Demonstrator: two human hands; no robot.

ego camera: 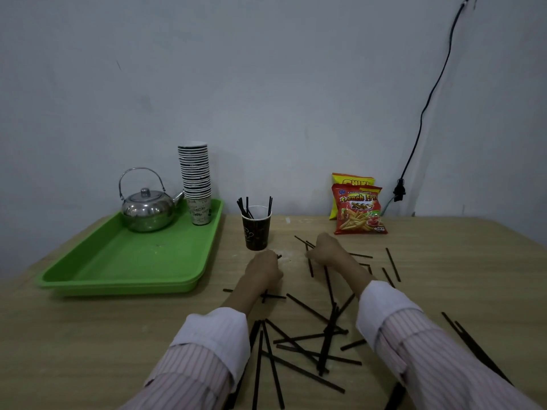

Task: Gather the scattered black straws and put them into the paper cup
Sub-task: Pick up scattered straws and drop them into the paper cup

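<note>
A dark paper cup (pixel 256 230) stands upright on the wooden table with several black straws (pixel 247 206) sticking out of it. Many more black straws (pixel 307 341) lie scattered across the table in front of me and to the right. My left hand (pixel 264 269) rests just in front of the cup, fingers curled over a straw whose tip pokes out at its right. My right hand (pixel 327 248) sits to the cup's right, fingers closed on straws that stick out beyond it.
A green tray (pixel 124 261) at the left holds a steel teapot (pixel 148 210) and a tall stack of paper cups (pixel 196 182). Two snack bags (pixel 358 208) lean on the wall at the back right. A black cable (pixel 426 105) hangs down the wall.
</note>
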